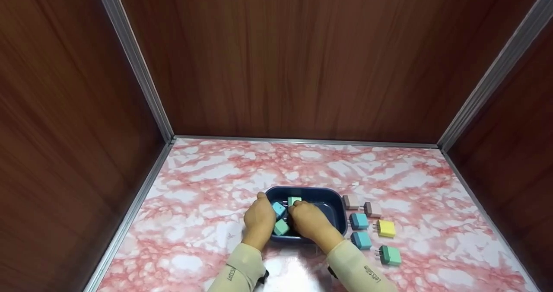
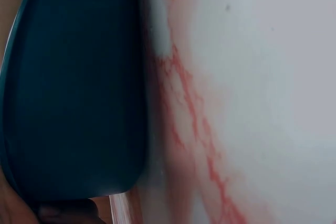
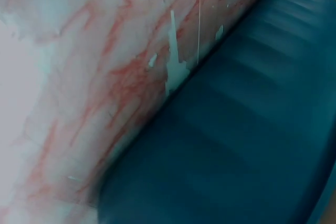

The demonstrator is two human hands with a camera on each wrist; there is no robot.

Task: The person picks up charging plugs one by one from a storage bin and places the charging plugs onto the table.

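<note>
A dark blue basin (image 1: 328,193) stands on the table, with several charger plugs inside its left half. My left hand (image 1: 260,216) grips the basin's left wall; in the left wrist view, part of a finger shows past the basin's lower end. My right hand (image 1: 310,219) reaches down into the basin. Its curled fingers pinch a light green charger plug (image 1: 294,200), partly hidden by the hand. Between the hands lie a blue charger plug (image 1: 278,209) and a green charger plug (image 1: 281,227). Both wrist views mostly show the basin's outer wall (image 2: 79,87), (image 3: 226,129).
Right of the basin, more charger plugs lie in two loose columns: two pinkish ones (image 1: 352,202), two blue ones (image 1: 359,221), a yellow one (image 1: 386,228) and a green one (image 1: 391,255). Brown wood-look panels (image 1: 302,67) enclose the red-and-white marbled tabletop (image 1: 194,223).
</note>
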